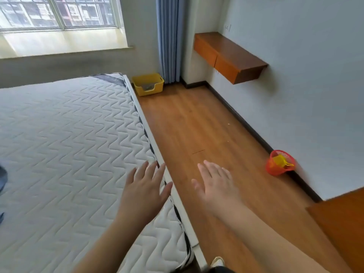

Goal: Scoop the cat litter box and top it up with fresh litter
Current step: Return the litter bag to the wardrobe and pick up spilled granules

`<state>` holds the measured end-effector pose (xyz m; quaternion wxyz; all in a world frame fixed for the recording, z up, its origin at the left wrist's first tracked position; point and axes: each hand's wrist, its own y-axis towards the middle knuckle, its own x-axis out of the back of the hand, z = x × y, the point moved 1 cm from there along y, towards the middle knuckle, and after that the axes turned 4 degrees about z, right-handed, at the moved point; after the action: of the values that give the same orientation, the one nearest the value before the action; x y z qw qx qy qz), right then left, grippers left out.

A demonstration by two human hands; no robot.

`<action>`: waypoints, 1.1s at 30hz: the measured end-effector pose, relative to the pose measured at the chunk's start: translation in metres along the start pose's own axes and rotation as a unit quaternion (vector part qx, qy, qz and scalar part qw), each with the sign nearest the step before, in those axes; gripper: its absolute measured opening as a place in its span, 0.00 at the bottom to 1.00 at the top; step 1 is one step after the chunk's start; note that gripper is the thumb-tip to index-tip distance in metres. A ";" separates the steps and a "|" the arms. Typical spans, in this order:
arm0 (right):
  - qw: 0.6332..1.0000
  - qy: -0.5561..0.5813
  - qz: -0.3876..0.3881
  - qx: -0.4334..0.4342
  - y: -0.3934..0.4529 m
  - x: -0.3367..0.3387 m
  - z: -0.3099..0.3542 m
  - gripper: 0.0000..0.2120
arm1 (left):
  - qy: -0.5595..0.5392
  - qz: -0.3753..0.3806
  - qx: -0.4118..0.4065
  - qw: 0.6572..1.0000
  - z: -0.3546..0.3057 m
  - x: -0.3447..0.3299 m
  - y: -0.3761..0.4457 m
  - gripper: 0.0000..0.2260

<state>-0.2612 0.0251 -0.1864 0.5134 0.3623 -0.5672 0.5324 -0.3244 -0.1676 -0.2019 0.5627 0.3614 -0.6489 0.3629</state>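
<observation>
by the curtain (169,36), a yellow litter box (148,83), unlabelled.

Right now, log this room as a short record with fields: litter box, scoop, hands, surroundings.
litter box: yellow litter box on the floor in the far corner, between mattress and blue curtain
scoop: yellow scoop in a red basket by the right wall
left hand: open, empty, over the mattress edge
right hand: open, empty, over the wood floor
</observation>
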 end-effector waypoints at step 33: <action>0.999 0.031 -0.002 0.005 0.189 0.066 -0.402 0.29 | 0.030 -0.003 -0.018 0.999 -0.316 0.004 0.303 0.30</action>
<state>-0.3771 0.4587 -0.2040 0.5301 0.3488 -0.5477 0.5453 -0.4434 0.2534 -0.1847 0.5898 0.3419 -0.6369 0.3600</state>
